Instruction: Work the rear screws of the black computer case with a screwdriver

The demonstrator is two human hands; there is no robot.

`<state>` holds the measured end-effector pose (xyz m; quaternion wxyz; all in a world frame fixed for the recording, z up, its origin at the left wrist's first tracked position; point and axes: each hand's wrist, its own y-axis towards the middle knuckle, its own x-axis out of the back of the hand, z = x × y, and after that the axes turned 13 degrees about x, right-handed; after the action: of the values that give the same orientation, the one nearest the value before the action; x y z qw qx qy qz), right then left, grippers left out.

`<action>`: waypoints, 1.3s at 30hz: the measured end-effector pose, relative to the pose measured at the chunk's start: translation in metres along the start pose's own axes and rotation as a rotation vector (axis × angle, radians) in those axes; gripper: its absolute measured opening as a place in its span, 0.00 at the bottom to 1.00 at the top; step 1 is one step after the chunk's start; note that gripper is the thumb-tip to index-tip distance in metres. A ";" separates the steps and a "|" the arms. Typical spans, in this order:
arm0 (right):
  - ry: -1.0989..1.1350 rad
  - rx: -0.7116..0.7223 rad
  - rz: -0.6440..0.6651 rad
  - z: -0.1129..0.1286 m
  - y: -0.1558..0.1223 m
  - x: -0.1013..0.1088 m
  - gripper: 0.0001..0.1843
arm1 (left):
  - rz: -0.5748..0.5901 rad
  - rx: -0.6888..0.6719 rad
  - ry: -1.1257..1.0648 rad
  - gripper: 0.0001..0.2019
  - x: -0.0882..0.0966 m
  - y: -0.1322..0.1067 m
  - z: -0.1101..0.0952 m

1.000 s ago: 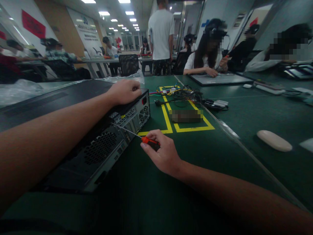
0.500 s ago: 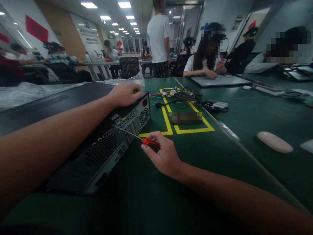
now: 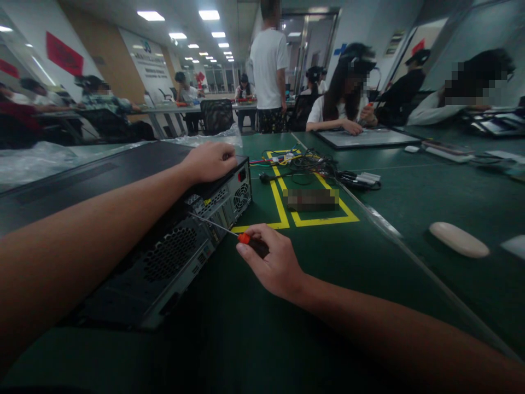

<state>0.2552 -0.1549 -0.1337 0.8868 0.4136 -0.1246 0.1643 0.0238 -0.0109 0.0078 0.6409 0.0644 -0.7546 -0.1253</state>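
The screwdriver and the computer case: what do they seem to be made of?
Screwdriver: the thin shaft looks like bare metal, grey with a glint; the handle in the right hand looks like orange plastic. Computer case: the rear panel seems unpainted sheet metal, dull grey with punched vent holes.

The computer case (image 3: 176,251) is black with a grey, perforated rear. Beside it the screwdriver (image 3: 244,238) has an orange handle. The mat (image 3: 246,328) beneath is dark green, yellow-lined.
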 end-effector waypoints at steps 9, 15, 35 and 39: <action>-0.001 0.006 -0.013 -0.002 -0.001 -0.002 0.12 | -0.007 -0.024 0.002 0.11 0.000 0.000 -0.001; -0.014 0.000 0.002 -0.004 -0.001 -0.003 0.07 | -0.011 -0.014 -0.014 0.11 -0.001 0.001 0.001; 0.011 -0.020 0.006 -0.003 -0.001 -0.003 0.07 | 0.010 0.009 0.008 0.14 -0.001 0.001 0.000; 0.001 -0.021 0.019 -0.003 -0.001 -0.002 0.06 | 0.006 0.031 0.018 0.15 0.001 0.001 -0.002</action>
<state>0.2539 -0.1534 -0.1374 0.8895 0.4029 -0.1299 0.1718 0.0254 -0.0101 0.0090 0.6470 0.0733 -0.7508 -0.1111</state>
